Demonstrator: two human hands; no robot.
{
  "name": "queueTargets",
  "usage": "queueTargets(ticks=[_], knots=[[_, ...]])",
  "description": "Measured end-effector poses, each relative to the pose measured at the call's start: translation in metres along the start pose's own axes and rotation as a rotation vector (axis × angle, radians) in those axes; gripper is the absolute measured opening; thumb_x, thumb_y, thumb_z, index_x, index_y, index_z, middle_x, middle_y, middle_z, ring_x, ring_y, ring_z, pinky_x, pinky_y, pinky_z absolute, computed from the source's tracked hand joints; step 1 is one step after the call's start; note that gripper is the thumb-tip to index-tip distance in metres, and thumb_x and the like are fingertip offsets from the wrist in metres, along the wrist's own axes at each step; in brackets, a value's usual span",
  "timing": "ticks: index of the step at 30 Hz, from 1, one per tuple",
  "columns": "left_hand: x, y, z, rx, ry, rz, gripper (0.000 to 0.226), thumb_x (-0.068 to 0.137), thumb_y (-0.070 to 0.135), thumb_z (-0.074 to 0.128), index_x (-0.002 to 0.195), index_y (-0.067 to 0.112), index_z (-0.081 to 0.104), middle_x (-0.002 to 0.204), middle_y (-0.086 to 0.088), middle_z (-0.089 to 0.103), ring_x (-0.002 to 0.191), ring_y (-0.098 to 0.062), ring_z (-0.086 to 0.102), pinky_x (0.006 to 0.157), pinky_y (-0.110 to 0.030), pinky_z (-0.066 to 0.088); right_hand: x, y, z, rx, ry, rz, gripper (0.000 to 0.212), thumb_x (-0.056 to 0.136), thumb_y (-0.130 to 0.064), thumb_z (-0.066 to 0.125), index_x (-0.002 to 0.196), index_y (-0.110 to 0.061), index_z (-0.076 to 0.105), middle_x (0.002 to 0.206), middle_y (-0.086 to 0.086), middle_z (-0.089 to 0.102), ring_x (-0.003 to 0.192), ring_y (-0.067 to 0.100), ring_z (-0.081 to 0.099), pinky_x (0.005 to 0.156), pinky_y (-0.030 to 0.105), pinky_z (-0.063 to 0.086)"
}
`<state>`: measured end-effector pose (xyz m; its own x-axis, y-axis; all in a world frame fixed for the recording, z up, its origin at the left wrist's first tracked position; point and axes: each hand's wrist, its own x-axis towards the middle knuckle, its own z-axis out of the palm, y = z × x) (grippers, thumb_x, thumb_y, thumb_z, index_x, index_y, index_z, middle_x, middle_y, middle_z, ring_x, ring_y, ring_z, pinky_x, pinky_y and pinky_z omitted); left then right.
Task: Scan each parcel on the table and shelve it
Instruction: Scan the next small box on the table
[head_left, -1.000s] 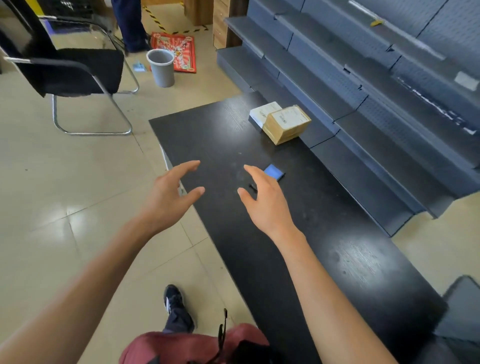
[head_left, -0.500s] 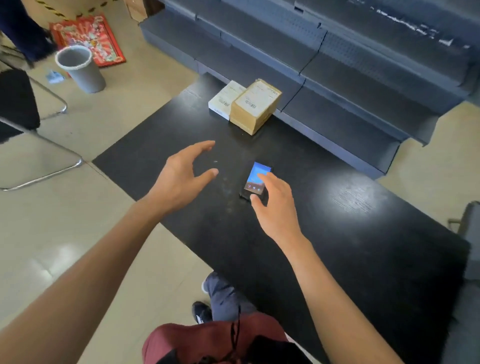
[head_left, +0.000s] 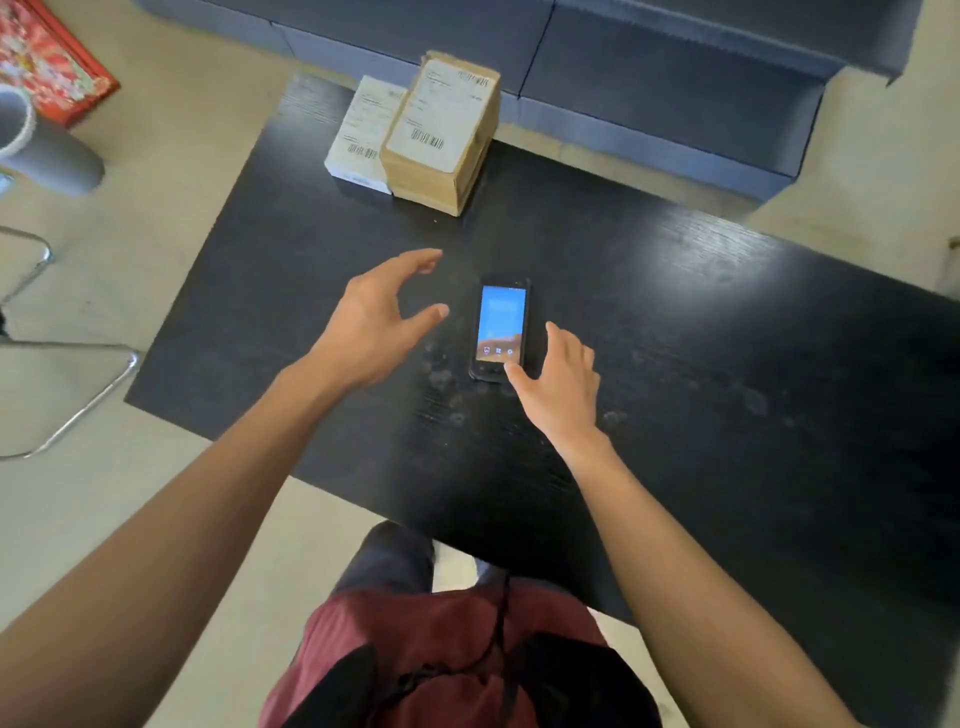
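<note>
Closer now, the right hand (head_left: 558, 382) has reached the handheld scanner (head_left: 500, 328) at frame centre, fingers spread about its lower corner to lift it, while the left hand (head_left: 382, 317) hovers spread beside.

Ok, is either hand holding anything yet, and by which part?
Nothing is held. The right hand touches the near right corner of the handheld scanner, which lies flat on the table; the left hand hovers open.
</note>
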<state>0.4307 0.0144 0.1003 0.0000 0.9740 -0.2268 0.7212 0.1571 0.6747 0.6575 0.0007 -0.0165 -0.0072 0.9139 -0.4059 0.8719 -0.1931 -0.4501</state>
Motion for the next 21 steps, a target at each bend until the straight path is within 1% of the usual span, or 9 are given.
queueTargets(ticks=[2, 4, 12, 16, 19, 21], knots=[[0.013, -0.002, 0.001, 0.018, -0.024, 0.015, 0.057, 0.094, 0.03, 0.071, 0.147, 0.024, 0.051, 0.141, 0.007, 0.06, 0.131, -0.007, 0.053, 0.111, -0.04, 0.046, 0.006, -0.002, 0.01, -0.013, 0.018, 0.031, 0.077, 0.095, -0.056, 0.054, 0.155, -0.014, 0.032, 0.154, 0.008, 0.038, 0.14, 0.029, 0.033, 0.106, 0.05, 0.038], [0.027, -0.005, 0.0, 0.028, -0.043, 0.022, 0.057, 0.094, 0.031, 0.071, 0.147, 0.025, 0.051, 0.141, 0.006, 0.06, 0.132, -0.007, 0.052, 0.111, -0.042, 0.046, 0.012, -0.004, 0.019, -0.027, 0.026, 0.053, 0.076, 0.095, -0.058, 0.052, 0.154, -0.013, 0.034, 0.151, 0.009, 0.039, 0.137, 0.029, 0.035, 0.105, 0.049, 0.039], [0.07, -0.033, -0.012, 0.002, -0.141, 0.053, 0.055, 0.095, 0.031, 0.07, 0.146, 0.024, 0.052, 0.141, 0.006, 0.06, 0.132, -0.008, 0.053, 0.111, -0.043, 0.046, 0.032, -0.04, 0.044, 0.019, 0.045, 0.221, 0.085, 0.087, -0.063, 0.061, 0.152, -0.014, 0.034, 0.142, 0.008, 0.04, 0.131, 0.028, 0.039, 0.098, 0.051, 0.046], [0.095, -0.053, -0.029, -0.009, -0.166, 0.055, 0.055, 0.094, 0.032, 0.069, 0.146, 0.025, 0.052, 0.142, 0.007, 0.059, 0.132, -0.009, 0.052, 0.112, -0.043, 0.045, 0.038, -0.067, 0.055, 0.0, 0.045, 0.368, 0.105, 0.081, -0.068, 0.067, 0.157, -0.012, 0.022, 0.147, 0.009, 0.036, 0.133, 0.029, 0.036, 0.096, 0.053, 0.045], [0.115, -0.068, -0.043, -0.037, -0.18, 0.056, 0.054, 0.094, 0.032, 0.069, 0.145, 0.026, 0.053, 0.142, 0.008, 0.058, 0.132, -0.009, 0.052, 0.113, -0.044, 0.044, 0.043, -0.078, 0.061, -0.008, 0.042, 0.455, 0.115, 0.078, -0.062, 0.076, 0.16, -0.013, 0.012, 0.15, 0.009, 0.031, 0.134, 0.029, 0.034, 0.095, 0.054, 0.045], [0.127, -0.077, -0.05, -0.041, -0.192, 0.066, 0.053, 0.094, 0.033, 0.068, 0.145, 0.027, 0.053, 0.144, 0.009, 0.057, 0.133, -0.009, 0.051, 0.113, -0.044, 0.043, 0.047, -0.083, 0.063, 0.0, 0.051, 0.497, 0.116, 0.076, -0.057, 0.079, 0.16, -0.015, 0.011, 0.149, 0.007, 0.029, 0.133, 0.03, 0.034, 0.095, 0.054, 0.044]])
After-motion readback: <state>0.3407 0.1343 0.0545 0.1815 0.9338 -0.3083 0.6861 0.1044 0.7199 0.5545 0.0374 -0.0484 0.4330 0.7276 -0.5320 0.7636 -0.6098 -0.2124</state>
